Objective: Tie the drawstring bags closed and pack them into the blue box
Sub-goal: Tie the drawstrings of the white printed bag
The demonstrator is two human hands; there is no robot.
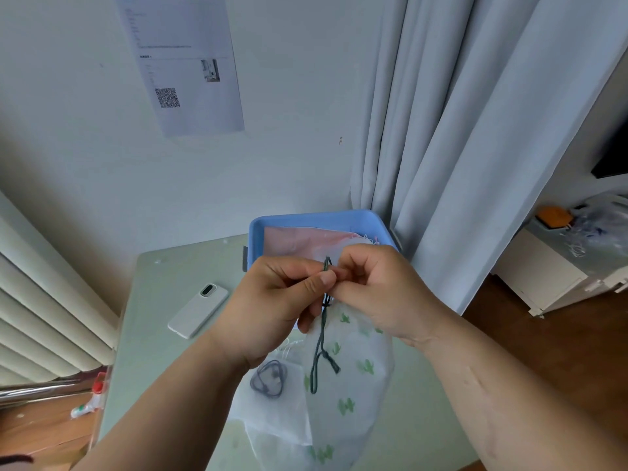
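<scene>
Above the worktop [163,287] the left hand [272,300] and right hand [380,290] meet fingertip to fingertip, each pinching the dark green cord [319,348], so the white cactus-print bag [356,396] hangs just below the grip, with the blue box [316,219] right behind.

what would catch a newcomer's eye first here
Two hands meet mid-frame: the left hand and right hand both pinch a dark green drawstring above a white cactus-print bag. Right behind them sits the blue box at the table's far edge, a pink bag already inside. A white phone lies to the left.
</scene>
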